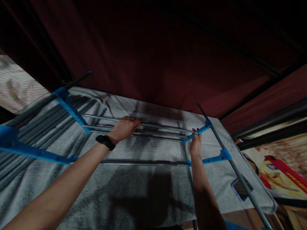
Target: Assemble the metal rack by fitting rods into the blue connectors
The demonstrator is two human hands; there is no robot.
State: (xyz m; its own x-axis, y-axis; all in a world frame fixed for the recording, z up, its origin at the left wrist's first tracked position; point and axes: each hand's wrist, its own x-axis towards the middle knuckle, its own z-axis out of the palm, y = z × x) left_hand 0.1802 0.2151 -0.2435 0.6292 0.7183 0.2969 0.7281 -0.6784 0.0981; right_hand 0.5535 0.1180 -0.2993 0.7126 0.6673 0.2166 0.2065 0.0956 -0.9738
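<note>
A rack frame of grey metal tubes and blue plastic connectors lies across a grey blanket. My left hand, wearing a black wristband, is closed over an upper crosswise tube near its middle. At that tube's right end, my right hand grips a blue connector, its fingers and thumb around the inner part. Nearer me, another crosswise tube runs between a left blue connector and a right blue connector. My left fingertips are partly hidden behind the tube.
Several loose grey tubes lie on the blanket at the left. A phone rests near the right edge. Beyond stands a dark red panel. A red and yellow package sits at the far right.
</note>
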